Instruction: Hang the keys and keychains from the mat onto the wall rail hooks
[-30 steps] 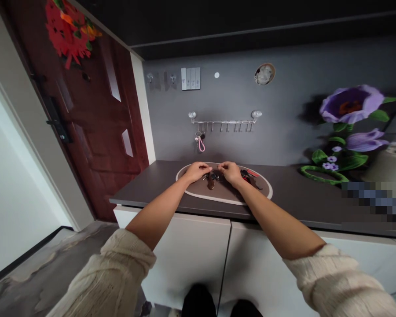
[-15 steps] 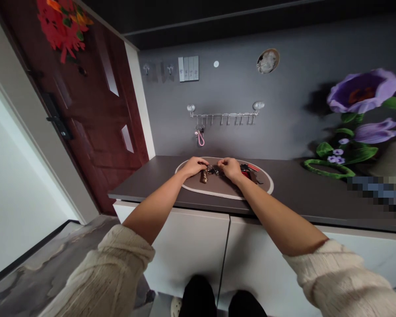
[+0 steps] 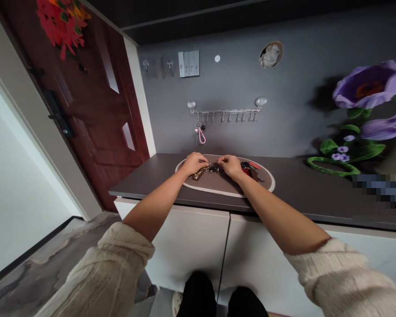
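Note:
Over an oval brown mat with a pale rim, my left hand is closed, its fingertips pinching the ring of a bunch of keys. A brown-gold key fob lies under that hand, joined to the bunch. Just right of the keys, my right hand has thumb and fingers pressed together; what is between them is too small to make out. Partly hidden behind my right wrist is a pile of small dark and red items, with a red strip at its back.
A clear hook rail on the grey wall carries a pink-looped key ring. Purple artificial flowers stand on the dark counter at right. White cabinet doors are below, and a dark red door is at left.
The brown-gold fob has swung from upright to lying slanted toward the left, under my left hand. Both hands stay close to the keys. The view has shifted slightly.

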A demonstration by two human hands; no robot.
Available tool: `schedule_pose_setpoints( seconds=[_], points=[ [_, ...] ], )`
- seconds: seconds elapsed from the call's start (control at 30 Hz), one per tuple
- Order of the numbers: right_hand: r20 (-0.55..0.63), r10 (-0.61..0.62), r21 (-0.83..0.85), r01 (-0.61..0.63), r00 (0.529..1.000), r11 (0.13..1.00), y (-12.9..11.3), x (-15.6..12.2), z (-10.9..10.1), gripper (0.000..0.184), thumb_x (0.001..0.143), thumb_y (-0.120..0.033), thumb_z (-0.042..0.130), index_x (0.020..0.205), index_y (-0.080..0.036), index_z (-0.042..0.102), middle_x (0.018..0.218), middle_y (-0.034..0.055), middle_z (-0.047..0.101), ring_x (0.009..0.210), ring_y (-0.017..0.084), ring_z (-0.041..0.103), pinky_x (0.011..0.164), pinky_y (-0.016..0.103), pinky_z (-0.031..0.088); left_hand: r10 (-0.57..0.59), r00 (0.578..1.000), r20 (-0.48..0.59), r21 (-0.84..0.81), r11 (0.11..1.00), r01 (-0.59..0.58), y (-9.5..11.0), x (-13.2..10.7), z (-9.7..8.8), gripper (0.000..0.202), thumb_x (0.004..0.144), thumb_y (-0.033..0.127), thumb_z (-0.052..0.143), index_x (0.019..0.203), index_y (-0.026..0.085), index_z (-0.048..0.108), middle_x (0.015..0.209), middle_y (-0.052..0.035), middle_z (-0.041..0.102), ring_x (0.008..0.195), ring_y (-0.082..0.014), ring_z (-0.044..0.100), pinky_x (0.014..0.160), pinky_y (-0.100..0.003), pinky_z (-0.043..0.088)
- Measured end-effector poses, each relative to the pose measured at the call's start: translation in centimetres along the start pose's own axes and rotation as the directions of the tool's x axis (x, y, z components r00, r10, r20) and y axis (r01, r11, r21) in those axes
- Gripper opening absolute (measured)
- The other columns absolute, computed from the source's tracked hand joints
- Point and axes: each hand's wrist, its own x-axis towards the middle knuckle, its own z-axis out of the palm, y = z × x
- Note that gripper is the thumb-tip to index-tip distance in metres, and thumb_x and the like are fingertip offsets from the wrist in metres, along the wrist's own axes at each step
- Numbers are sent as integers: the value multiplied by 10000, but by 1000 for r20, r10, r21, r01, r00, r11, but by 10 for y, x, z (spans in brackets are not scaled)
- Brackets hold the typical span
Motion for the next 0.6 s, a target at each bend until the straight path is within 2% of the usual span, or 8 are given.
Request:
schedule_pose_setpoints(
  seconds=[0.17, 0.3, 0.47, 0.6],
  points=[
    [-4, -5, 26, 5, 1000, 1000, 1, 0, 0, 120, 679, -161, 511, 689, -141, 629, 617, 2, 603, 568, 84, 514, 614, 194, 379, -128, 991, -24, -148, 981, 123, 9, -3, -6, 182, 677, 297, 585, 718, 154, 690, 689, -32, 654, 682, -130, 554, 691, -231, 391],
    [-12, -15, 66, 16, 1000, 998, 1, 0, 1, 118, 677, -178, 518, 700, -145, 629, 637, 1, 610, 591, 90, 520, 628, 201, 387, -255, 966, -50, -334, 916, 224, 11, -4, -6, 231, 646, 317, 611, 743, 119, 681, 643, -29, 646, 570, -103, 527, 597, -222, 391],
    [-6, -70, 203, 70, 997, 977, -4, -1, 3, 123, 670, -223, 542, 719, -146, 624, 684, 13, 622, 614, 101, 527, 646, 228, 405, -337, 941, -26, -633, 734, 246, 10, -3, -5, 292, 591, 340, 658, 765, 106, 660, 601, -23, 622, 521, -87, 505, 551, -225, 397],
    [43, -113, 389, 88, 993, 917, -11, -3, 2, 160, 664, -242, 564, 778, -141, 613, 723, 24, 623, 606, 94, 520, 642, 243, 420, -352, 936, -5, -771, 598, 220, 11, -2, -4, 294, 549, 319, 693, 744, 103, 654, 591, -17, 605, 519, -84, 508, 561, -237, 406]
  ],
)
